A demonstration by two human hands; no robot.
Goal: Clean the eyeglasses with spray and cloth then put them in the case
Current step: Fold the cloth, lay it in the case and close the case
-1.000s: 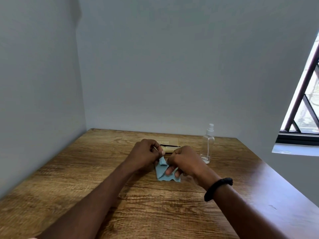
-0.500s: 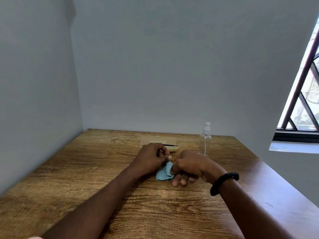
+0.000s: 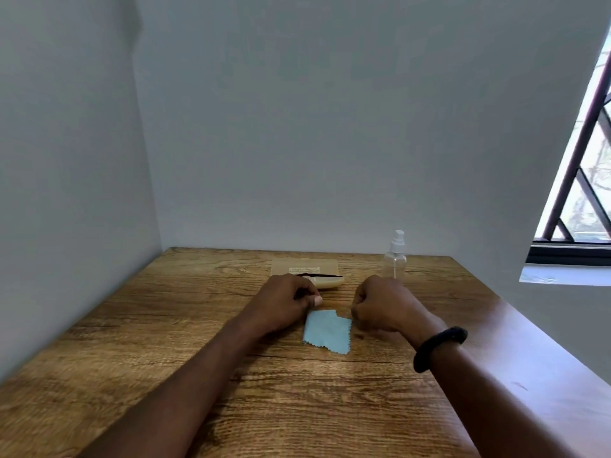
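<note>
Blue cloth lies flat on the wooden table between the two hands, touched by neither, though its right edge sits just beside the right hand. Both hands are curled into loose fists with the knuckles toward the camera, so I cannot tell for certain whether either one has anything in it; the left hand shows its thumb pressed against the forefinger, as if pinching something thin, but no frame or lens can be made out. The glasses themselves are not visible anywhere; they may be hidden inside or behind the fists. The tan case lies just beyond the left hand, with a dark line along its near top edge that could be its opening, and it rests on a brown card. The clear spray bottle stands upright beyond the right hand, near the back wall. With the cloth put down, the step in hand looks like moving the glasses toward the case. To do it well, I would hold the frame by its bridge or arms and keep fingertips off the wiped lenses, fold the arms flat first, then slide them into the case's open edge while the other hand steadies it. The bottle stands close enough to be knocked by a careless right hand.
</note>
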